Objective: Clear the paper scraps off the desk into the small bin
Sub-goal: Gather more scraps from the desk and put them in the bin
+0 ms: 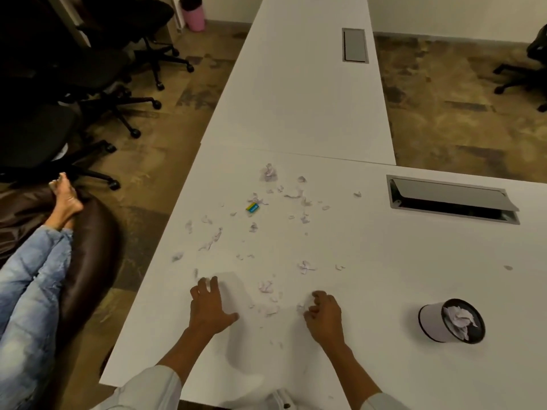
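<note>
Several torn white paper scraps (268,287) lie scattered over the middle of the white desk (370,261). A small white bin with a black rim (451,321) stands on the desk at the right, with crumpled paper inside. My left hand (208,307) rests palm down on the desk, fingers spread, with a scrap at its fingertips. My right hand (324,313) has its fingers curled around small paper scraps (302,307) on the desk, left of the bin.
A small blue and yellow eraser-like block (252,207) lies among the scraps. An open cable hatch (453,202) is set in the desk at the right. Another person's legs (35,261) rest on a brown beanbag at the left. Black office chairs (88,75) stand beyond it.
</note>
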A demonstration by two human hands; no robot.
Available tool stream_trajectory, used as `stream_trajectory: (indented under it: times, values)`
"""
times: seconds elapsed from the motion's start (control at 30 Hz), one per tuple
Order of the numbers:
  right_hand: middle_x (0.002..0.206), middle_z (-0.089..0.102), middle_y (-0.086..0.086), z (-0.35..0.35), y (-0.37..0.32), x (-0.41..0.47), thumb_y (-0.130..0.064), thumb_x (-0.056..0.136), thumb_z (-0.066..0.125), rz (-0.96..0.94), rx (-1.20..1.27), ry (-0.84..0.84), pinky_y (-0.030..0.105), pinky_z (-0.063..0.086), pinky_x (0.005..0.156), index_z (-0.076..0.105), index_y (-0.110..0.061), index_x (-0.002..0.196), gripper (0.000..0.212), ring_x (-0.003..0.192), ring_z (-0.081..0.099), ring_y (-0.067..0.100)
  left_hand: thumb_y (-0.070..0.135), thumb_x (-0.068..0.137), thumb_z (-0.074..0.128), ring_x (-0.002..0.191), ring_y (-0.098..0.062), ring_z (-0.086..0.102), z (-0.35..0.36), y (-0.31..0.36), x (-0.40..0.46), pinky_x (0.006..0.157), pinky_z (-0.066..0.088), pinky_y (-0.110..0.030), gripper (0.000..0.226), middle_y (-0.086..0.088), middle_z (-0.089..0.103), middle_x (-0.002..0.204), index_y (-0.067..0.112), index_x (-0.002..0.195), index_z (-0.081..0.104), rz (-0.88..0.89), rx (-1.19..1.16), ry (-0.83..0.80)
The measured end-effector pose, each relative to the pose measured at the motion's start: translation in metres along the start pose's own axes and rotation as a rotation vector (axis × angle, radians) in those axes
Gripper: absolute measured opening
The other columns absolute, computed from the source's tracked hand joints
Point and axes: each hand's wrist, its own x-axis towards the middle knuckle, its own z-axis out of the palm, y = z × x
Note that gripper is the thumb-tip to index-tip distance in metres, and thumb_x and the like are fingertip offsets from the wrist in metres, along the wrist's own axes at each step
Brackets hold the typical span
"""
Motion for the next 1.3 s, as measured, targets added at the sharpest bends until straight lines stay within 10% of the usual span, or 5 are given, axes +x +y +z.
stream_trajectory:
  times: [0.23,0.7,0.9,1.07,1.3]
  values:
    - [0.125,0.054,0.014,-0.022,-0.013,0.059,-0.011,0.079,0.073,-0.108,-0.077,0.191,0.035,0.052,0.093,0.056,-0.006,0.124,0.048,0.112,0.058,0.030,0.072,0.052,0.074,0.144,-0.041,0.001,-0.024,-0.045,0.042,0.116,0.022,-0.052,0.132,-0.017,-0.001,0.158,0.016,0.148,0.004,-0.043,-0.056,0.029]
    - [0.156,-0.020,0.002,0.081,-0.042,0.045,-0.065,0.092,0.033,-0.415,-0.539,-0.308,0.039,-0.006,0.121,0.000,-0.012,0.153,0.088,0.146,-0.022,0.022,0.073,0.051,0.074,0.146,-0.037,-0.008,-0.039,-0.059,0.087,0.119,0.009,-0.052,0.143,-0.015,-0.010,0.159,0.016,0.148,-0.013,0.079,-0.147,-0.067]
    - [0.136,0.057,0.013,0.082,-0.036,0.018,-0.023,0.071,0.083,-0.652,-0.825,-0.248,0.039,0.055,0.093,0.065,-0.012,0.122,0.055,0.125,0.056,0.032,0.064,0.074,0.063,0.147,-0.031,0.004,-0.017,-0.041,0.059,0.113,0.033,-0.044,0.109,-0.012,0.005,0.159,0.016,0.151,0.002,0.255,-0.051,-0.030]
    - [0.108,0.074,0.002,0.059,-0.021,0.010,-0.002,0.039,0.092,-0.617,-0.760,-0.213,0.018,0.054,0.046,0.076,-0.014,0.091,0.056,0.090,0.070,0.016,0.014,0.088,0.061,0.131,-0.033,0.043,0.003,-0.028,0.033,0.092,0.055,-0.037,0.055,-0.020,0.038,0.143,0.014,0.139,0.042,0.354,-0.022,0.033]
    - [0.114,0.071,0.005,0.037,-0.017,0.009,-0.003,0.092,0.058,-0.266,-0.336,-0.071,0.009,0.046,0.089,0.073,-0.010,0.108,0.024,0.107,0.066,0.019,-0.003,0.087,0.048,0.108,-0.028,0.054,0.009,-0.013,0.021,0.088,0.047,-0.032,0.027,-0.011,0.055,0.118,0.007,0.110,0.059,0.274,-0.090,0.030]
